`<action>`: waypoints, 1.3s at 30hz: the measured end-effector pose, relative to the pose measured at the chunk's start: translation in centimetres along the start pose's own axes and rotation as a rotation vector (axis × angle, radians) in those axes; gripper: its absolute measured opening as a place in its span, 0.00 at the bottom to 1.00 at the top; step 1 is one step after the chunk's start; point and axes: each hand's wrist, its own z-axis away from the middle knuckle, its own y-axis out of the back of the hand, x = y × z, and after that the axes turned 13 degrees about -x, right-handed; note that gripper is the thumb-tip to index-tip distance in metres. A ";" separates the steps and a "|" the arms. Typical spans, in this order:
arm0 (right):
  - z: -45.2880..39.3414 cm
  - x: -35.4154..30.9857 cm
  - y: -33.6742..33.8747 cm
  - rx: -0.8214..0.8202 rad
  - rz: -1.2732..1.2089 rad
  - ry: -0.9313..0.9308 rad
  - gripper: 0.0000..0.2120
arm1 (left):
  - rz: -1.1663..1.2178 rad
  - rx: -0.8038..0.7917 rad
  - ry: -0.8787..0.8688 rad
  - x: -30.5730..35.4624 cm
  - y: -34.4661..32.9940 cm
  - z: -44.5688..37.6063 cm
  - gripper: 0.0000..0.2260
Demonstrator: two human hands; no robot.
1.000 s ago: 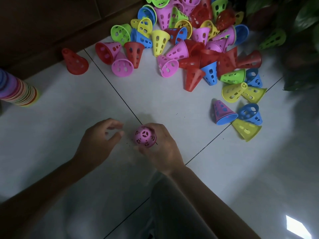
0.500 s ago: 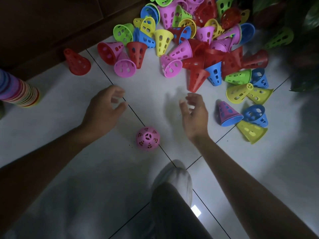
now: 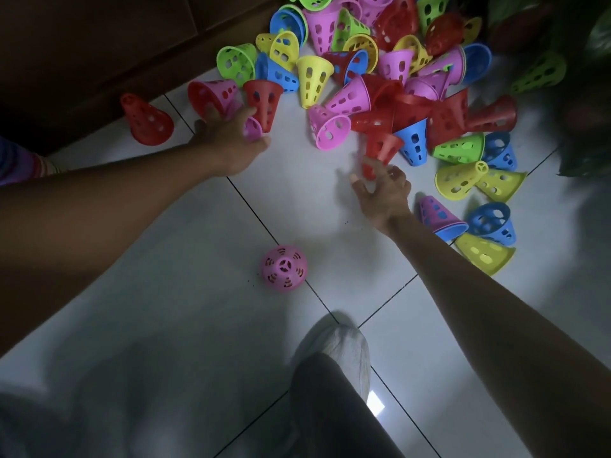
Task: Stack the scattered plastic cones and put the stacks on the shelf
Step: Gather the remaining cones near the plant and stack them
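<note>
Right hand [image 3: 383, 190] pinches red cone [image 3: 380, 153] at its narrow end, rim pointing away; left hand [image 3: 231, 140] grips pink cone [image 3: 253, 130].

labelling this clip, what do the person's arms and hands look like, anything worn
Both forearms are bare with no sleeves in view. The left hand and right hand wear no gloves; no rings, watch or bands are visible, though the dim light hides fine detail.
</note>
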 end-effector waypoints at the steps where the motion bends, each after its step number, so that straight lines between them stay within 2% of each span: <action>1: -0.2 0.1 0.0 -0.009 0.014 -0.002 0.25 | -0.002 0.001 -0.013 0.0 -0.1 -0.1 0.31; 6: -0.4 0.7 -0.6 0.017 0.039 0.019 0.24 | 0.030 0.020 -0.071 -0.7 -1.4 0.6 0.25; 13: 2.1 0.7 -2.2 0.124 -0.119 0.020 0.20 | 0.155 0.126 -0.153 -3.2 -4.4 3.4 0.14; 16: 4.4 0.6 -3.3 0.166 -0.184 0.046 0.17 | 0.216 0.130 -0.149 -4.1 -5.5 4.9 0.15; 20: 6.5 1.1 -4.8 0.198 -0.246 0.054 0.15 | 0.169 0.171 -0.115 -5.2 -6.9 6.2 0.12; 24: 7.3 2.0 -5.4 0.204 -0.200 0.047 0.16 | 0.166 0.162 -0.138 -5.4 -7.1 7.1 0.16; 27: 7.5 2.0 -5.3 0.227 -0.225 0.056 0.13 | 0.314 0.130 -0.129 -4.8 -6.7 7.8 0.21; 32: 8.0 1.9 -4.9 0.246 -0.283 0.062 0.11 | 0.849 0.094 -0.092 -2.6 -5.0 10.2 0.26; 37: 8.5 1.8 -4.7 0.269 -0.323 0.093 0.08 | 0.954 0.025 -0.303 -0.7 -5.1 14.4 0.20; 39: 8.7 1.7 -4.6 0.266 -0.337 0.095 0.08 | 0.971 -0.046 -0.417 -0.3 -5.9 15.9 0.22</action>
